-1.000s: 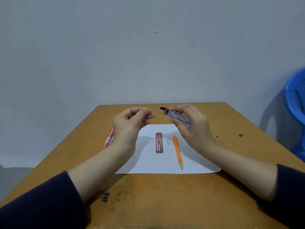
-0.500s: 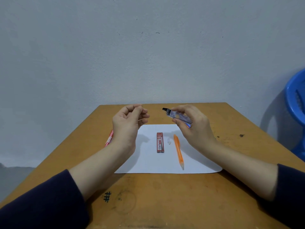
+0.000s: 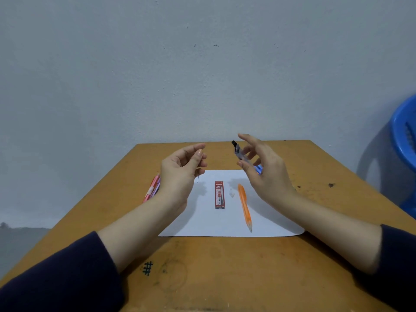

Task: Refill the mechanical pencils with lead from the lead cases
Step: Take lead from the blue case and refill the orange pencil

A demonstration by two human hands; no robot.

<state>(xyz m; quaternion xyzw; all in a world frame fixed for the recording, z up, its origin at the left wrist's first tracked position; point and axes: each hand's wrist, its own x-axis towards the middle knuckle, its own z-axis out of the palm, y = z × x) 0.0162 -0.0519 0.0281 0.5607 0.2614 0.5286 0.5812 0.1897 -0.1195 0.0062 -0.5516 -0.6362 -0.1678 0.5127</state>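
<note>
My left hand (image 3: 180, 174) is raised over the left edge of the white paper (image 3: 225, 224) and pinches a thin dark lead (image 3: 198, 179) that hangs down from its fingertips. My right hand (image 3: 263, 174) holds a clear lead case (image 3: 239, 153) with a black cap, tilted nearly upright, with the index finger stretched out above it. On the paper lie a red lead case (image 3: 219, 194), a small clear cap (image 3: 231, 192) and an orange mechanical pencil (image 3: 245, 207) with its tip toward me.
Pink and purple pencils (image 3: 153, 188) lie on the wooden table (image 3: 225, 278) left of the paper, partly hidden by my left wrist. A blue plastic chair (image 3: 405, 136) stands beyond the table's right side. A grey wall rises behind the table.
The lead has come out of the clear case and now hangs from my left fingers. My right hand has tipped the case more upright and spread its fingers.
</note>
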